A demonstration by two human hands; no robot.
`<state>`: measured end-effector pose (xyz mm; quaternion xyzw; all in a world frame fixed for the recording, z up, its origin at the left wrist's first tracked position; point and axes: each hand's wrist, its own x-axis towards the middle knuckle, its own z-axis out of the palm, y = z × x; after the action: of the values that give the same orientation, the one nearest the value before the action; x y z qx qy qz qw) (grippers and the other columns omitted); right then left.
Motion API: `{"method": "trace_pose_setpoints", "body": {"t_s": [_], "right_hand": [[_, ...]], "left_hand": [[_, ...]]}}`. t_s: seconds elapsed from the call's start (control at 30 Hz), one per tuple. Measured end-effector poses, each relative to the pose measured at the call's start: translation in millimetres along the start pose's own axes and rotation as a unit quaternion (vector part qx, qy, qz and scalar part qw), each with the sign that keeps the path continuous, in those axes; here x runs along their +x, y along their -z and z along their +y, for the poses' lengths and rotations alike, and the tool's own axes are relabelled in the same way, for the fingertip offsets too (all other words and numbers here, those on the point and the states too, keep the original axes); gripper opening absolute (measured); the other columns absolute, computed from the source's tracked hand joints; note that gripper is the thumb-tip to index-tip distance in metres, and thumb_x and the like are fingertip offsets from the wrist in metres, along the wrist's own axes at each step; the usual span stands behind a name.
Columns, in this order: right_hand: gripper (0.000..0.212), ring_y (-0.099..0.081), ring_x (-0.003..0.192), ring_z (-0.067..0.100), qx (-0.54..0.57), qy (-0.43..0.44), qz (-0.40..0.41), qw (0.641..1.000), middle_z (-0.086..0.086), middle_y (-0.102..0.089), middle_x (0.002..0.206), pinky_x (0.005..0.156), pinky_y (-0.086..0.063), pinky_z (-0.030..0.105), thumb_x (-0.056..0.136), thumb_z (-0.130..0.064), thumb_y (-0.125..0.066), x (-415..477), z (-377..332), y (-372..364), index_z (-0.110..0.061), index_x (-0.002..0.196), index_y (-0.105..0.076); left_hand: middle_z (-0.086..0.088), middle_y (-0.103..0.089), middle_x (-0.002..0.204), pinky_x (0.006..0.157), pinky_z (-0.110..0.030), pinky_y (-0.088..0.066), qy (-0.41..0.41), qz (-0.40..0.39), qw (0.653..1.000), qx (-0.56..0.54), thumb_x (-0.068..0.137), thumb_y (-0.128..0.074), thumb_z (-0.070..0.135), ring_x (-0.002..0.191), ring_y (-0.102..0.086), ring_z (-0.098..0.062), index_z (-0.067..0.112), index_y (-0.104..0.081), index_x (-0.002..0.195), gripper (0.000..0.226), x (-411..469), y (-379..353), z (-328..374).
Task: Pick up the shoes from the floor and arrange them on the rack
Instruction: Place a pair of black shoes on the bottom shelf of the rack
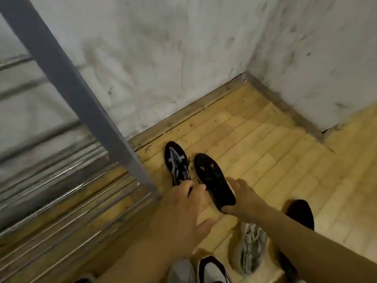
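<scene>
**Light, soft shoes, best taken by the heel**

Head view: the right grip (pixel 242 195), a bare hand, is clenched round the heel of a black shoe turned sole-up with small red marks (pixel 210 176), low over the yellow wooden floor (pixel 265 139). The left grip (pixel 183 211) reaches the heel opening of a black sneaker with grey-white mesh (pixel 176 162), which stands on the floor beside the grey metal shoe rack (pixel 81 88). I cannot tell whether it has closed. Both shoes look light and flexible, and the firmer heel is probably the surest hold. No brand or writing is legible, and the red marks are too blurred to read.
</scene>
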<state>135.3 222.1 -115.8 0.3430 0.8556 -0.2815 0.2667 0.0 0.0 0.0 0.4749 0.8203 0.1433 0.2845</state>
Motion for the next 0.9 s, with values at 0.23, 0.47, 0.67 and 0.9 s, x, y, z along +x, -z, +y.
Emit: {"method": "trace_pose_setpoints", "body": {"t_s": [0.23, 0.47, 0.67, 0.9], "right_hand": [[0.102, -0.048, 0.119, 0.037, -0.057, -0.026, 0.059, 0.996, 0.013, -0.033, 0.147, 0.097, -0.052, 0.048, 0.09, -0.052, -0.065, 58, 24, -89, -0.044, 0.159, 0.009], [0.1, -0.063, 0.107, 0.021, 0.156, 0.061, 0.172, 0.971, -0.004, -0.059, 0.131, 0.088, -0.057, 0.039, 0.08, -0.048, -0.07, -55, 20, -35, -0.045, 0.16, -0.01], [0.101, -0.054, 0.122, -0.007, 0.261, 0.217, 0.188, 0.922, -0.039, -0.046, 0.134, 0.097, -0.05, 0.018, 0.077, -0.041, -0.085, -204, 57, 25, -0.066, 0.149, -0.019], [0.103, -0.061, 0.12, -0.001, 0.424, 0.219, 0.178, 0.86, -0.027, -0.059, 0.124, 0.096, -0.054, 0.022, 0.073, -0.019, -0.092, -258, 120, 18, -0.06, 0.142, -0.029]], "left_hand": [[0.01, -0.012, 0.167, 0.12, -0.035, -0.033, 0.075, -0.028, 0.996, -0.039, 0.095, -0.056, 0.065, 0.153, -0.023, -0.016, 0.035, -0.015, 0.162, 0.084, 0, -96, -47], [0.015, -0.012, 0.167, 0.117, -0.038, -0.039, 0.059, 0.029, 0.997, -0.031, 0.088, -0.058, 0.071, 0.151, -0.029, -0.012, 0.044, -0.009, 0.161, 0.093, -66, -52, -8], [0.005, 0.002, 0.172, 0.127, -0.048, -0.015, -0.088, -0.011, 0.97, 0.226, 0.083, -0.055, 0.081, 0.158, -0.003, -0.023, 0.042, 0.006, 0.162, 0.107, -45, 16, 120], [0.005, -0.032, 0.159, 0.123, -0.064, -0.008, -0.203, -0.071, 0.91, 0.355, 0.078, -0.051, 0.087, 0.149, -0.027, -0.024, 0.048, 0.001, 0.158, 0.103, 6, -15, 213]]}}
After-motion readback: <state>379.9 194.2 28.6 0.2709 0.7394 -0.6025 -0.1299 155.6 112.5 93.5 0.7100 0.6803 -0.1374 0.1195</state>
